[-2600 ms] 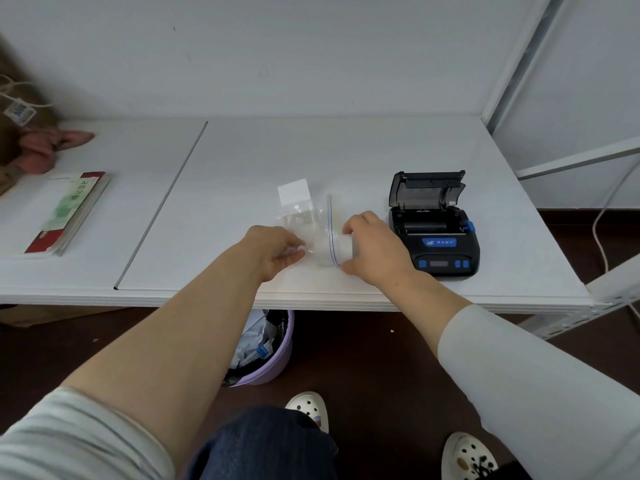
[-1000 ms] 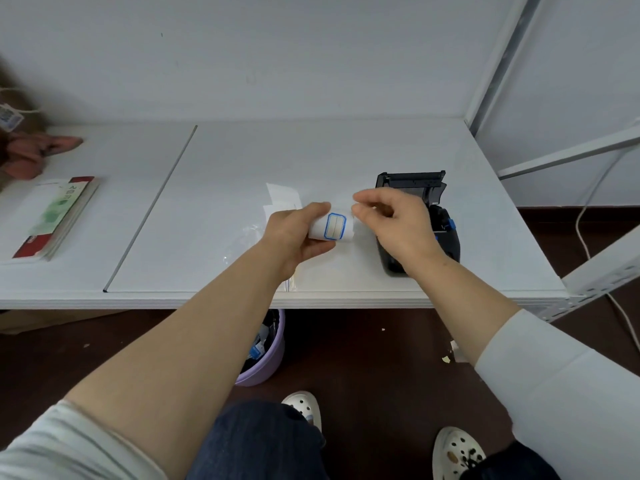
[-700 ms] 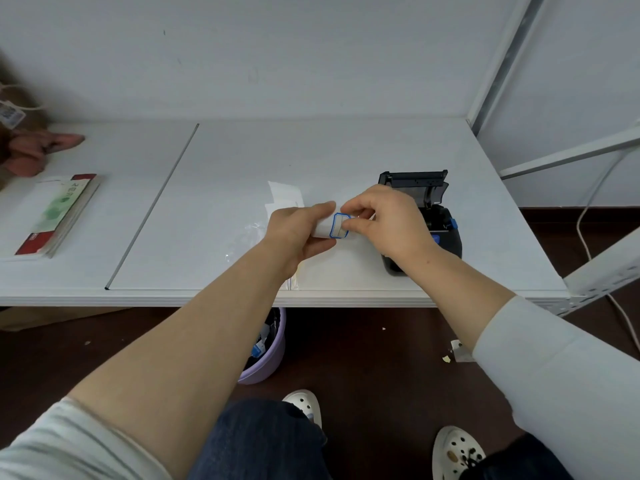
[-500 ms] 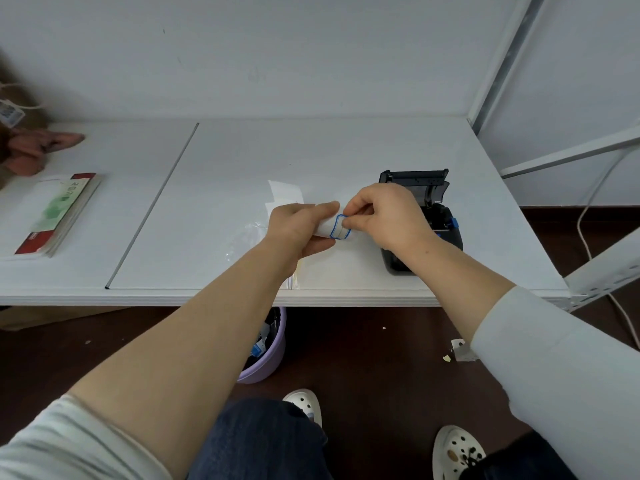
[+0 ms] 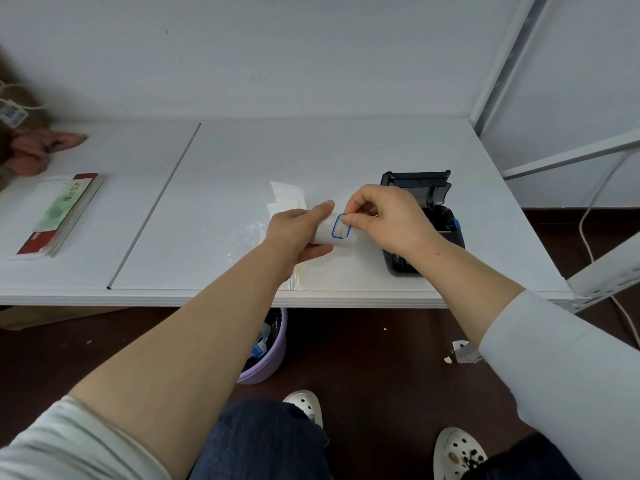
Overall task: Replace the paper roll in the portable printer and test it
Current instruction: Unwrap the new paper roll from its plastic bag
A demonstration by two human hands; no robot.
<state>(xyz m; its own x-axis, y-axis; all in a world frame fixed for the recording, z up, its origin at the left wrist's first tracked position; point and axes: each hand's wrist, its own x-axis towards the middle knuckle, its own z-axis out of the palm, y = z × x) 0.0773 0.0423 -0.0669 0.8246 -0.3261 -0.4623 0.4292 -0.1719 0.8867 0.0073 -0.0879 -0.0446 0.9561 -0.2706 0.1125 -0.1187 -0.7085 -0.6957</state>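
My left hand [image 5: 298,233] grips a small white paper roll [image 5: 329,235] above the table, its outer wrap showing a blue-bordered label [image 5: 341,231]. The thumb and forefinger of my right hand [image 5: 388,220] pinch at the label's upper right edge on the roll. Behind my right hand stands the black portable printer [image 5: 440,216] with its lid [image 5: 415,178] swung up and open; my wrist hides most of its body and front panel.
A clear plastic bag [image 5: 249,237] and white paper sheets [image 5: 287,199] lie on the white table [image 5: 242,161] left of my hands. Booklets [image 5: 62,213] sit far left. A purple waste bin [image 5: 266,348] stands under the table. A white rack frame [image 5: 498,64] rises at right.
Both hands left the plastic bag on the table and lifted the roll. My right hand came in from beside the roll and closed its fingertips on the blue-bordered label.
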